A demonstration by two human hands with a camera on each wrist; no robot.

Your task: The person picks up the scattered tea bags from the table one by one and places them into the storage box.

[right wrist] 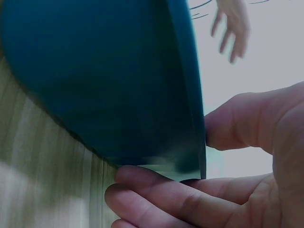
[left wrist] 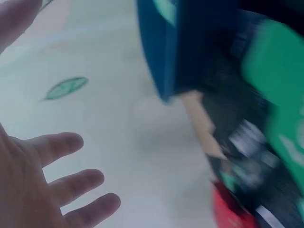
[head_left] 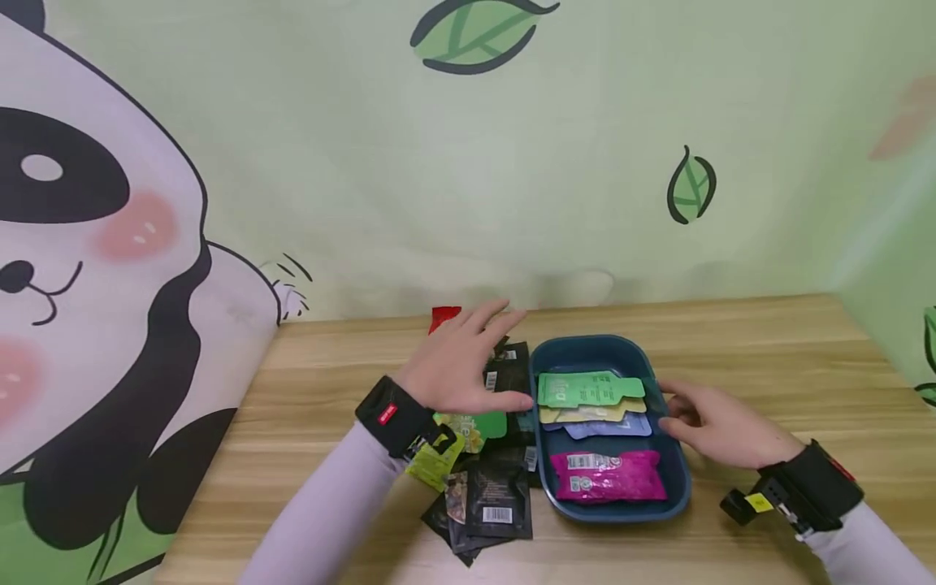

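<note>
A dark blue plastic tray (head_left: 585, 353) stands on the wooden table. Inside it are green (head_left: 585, 390), pale yellow (head_left: 585, 415) and lilac (head_left: 621, 426) sachets, overlapping, with a magenta packet (head_left: 610, 478) in front. My right hand (head_left: 720, 422) holds the tray's right side, thumb at the rim and fingers against the outer wall (right wrist: 142, 95). Left of the tray, my left hand (head_left: 461, 366) hovers with fingers spread and nothing in it. Below it lies a pile of black sachets (head_left: 500, 496), a green packet (head_left: 486, 429) and a yellow packet (head_left: 435, 463), partly hidden by the hand.
A red packet (head_left: 444, 316) pokes out behind my left hand near the table's back edge. Wooden tabletop (head_left: 760, 349) extends right of the tray. A light green backdrop (head_left: 366, 162) with a panda and leaves rises behind the table.
</note>
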